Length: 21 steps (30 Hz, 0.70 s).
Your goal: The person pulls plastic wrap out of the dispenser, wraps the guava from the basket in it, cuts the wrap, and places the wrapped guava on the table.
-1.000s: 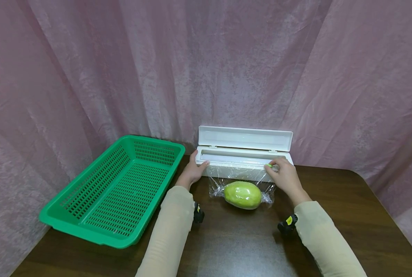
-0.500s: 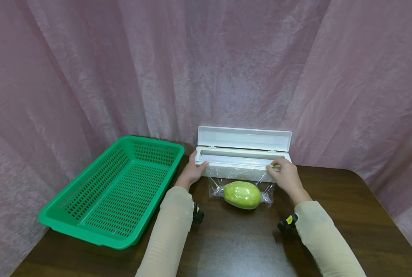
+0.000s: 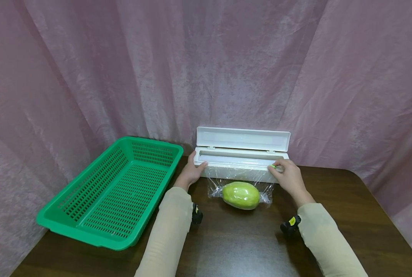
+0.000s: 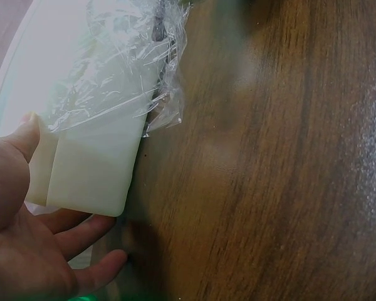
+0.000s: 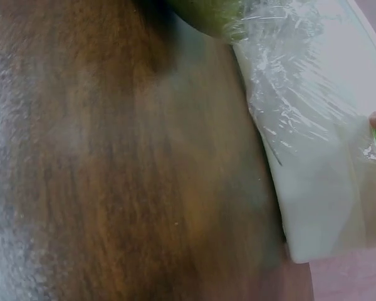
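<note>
A white cling film dispenser [image 3: 242, 139] stands at the table's back with its hinged lid raised. Clear cling film [image 3: 214, 190] runs from it over its front wall to a yellow-green oval fruit [image 3: 241, 195], which lies wrapped in film just before the box. My left hand [image 3: 191, 173] grips the dispenser's left end, thumb on the upper front edge and fingers around the end. At the right end of that edge, my right hand [image 3: 291, 180] pinches a small green slide cutter [image 3: 273, 166]. Only the right hand's fingertips show in the right wrist view.
A green slotted plastic basket [image 3: 88, 237] sits on the left of the brown wooden table [image 3: 240, 246]. Behind the table hangs a pink curtain [image 3: 226, 69]. The table's right edge slopes down beyond my right forearm.
My right hand has slid the green cutter a short way right along the dispenser's edge. The left hand keeps its grip, and the whole view has shifted slightly.
</note>
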Motion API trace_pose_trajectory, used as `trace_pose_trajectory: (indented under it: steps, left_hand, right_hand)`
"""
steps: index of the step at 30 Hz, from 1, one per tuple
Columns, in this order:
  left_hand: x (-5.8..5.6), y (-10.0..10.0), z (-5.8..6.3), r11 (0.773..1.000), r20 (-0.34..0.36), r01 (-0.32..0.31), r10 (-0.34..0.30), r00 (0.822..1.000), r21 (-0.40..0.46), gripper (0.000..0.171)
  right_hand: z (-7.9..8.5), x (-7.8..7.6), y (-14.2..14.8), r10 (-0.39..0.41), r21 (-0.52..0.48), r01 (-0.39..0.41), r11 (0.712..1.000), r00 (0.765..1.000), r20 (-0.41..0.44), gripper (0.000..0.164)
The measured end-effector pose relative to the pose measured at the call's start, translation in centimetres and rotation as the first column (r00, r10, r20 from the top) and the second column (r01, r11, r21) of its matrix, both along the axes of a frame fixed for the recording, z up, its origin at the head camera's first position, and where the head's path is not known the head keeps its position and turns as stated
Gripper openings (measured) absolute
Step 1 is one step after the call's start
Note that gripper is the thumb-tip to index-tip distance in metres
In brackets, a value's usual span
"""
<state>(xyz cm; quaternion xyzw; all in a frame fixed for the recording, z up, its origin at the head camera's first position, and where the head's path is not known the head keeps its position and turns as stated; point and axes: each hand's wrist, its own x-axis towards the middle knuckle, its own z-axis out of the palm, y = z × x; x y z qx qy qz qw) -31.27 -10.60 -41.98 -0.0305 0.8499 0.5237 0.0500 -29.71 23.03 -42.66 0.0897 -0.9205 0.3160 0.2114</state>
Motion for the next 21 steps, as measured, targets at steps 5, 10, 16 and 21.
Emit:
trace_pose_trajectory:
  steps: [5,10,16,21]
  left_hand:
    - [0.06,0.05,0.01,1.0,0.001,0.0,0.0,1.0,0.001,0.077]
    - [-0.03,0.07,-0.1,1.0,0.0,0.004,-0.004,1.0,-0.001,0.077]
    - [-0.14,-0.03,-0.25,1.0,-0.009,0.003,-0.003,1.0,-0.009,0.077]
    - [-0.2,0.0,-0.32,1.0,-0.013,0.004,-0.004,1.0,-0.008,0.078]
  right_hand:
    - [0.05,-0.04,0.11,-0.01,0.002,0.01,1.0,1.0,0.001,0.025]
    - [0.08,-0.17,0.34,0.0,-0.017,0.001,1.0,0.999,0.036,0.03]
    - [0.09,-0.39,0.5,0.003,-0.039,-0.001,0.999,0.998,0.068,0.032]
    - [0.15,-0.35,0.51,-0.005,-0.049,0.007,0.999,0.999,0.05,0.027]
